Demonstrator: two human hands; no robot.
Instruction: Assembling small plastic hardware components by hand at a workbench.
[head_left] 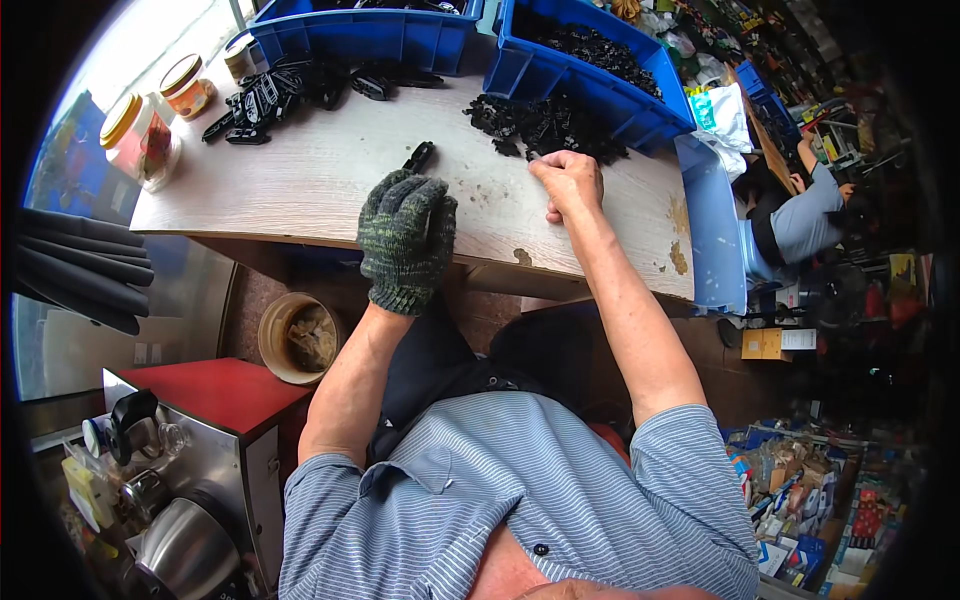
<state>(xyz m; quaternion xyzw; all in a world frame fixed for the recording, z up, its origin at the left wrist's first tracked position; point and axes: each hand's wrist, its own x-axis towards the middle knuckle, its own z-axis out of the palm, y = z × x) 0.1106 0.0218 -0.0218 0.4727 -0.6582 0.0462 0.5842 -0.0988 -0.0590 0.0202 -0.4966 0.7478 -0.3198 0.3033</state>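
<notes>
My left hand (407, 235), in a dark green-grey knitted glove, is closed around a black oblong plastic part (420, 156). One end of the part sticks out past the fingers at the far side; the glove hides the rest. My bare right hand (572, 185) is at the near edge of a pile of small black parts (550, 125), with thumb and index finger pinched together. Whatever is between those fingertips is too small to tell. At the far left of the table (320, 190) lies a heap of black oblong parts (275, 98), similar to the one in the glove.
Two blue bins stand at the back, a left one (365, 38) and a right one (585, 65) filled with small black pieces. Lidded jars (140, 145) line the left edge. A bucket (298, 338) sits below the table. Another person (800, 220) is at the far right.
</notes>
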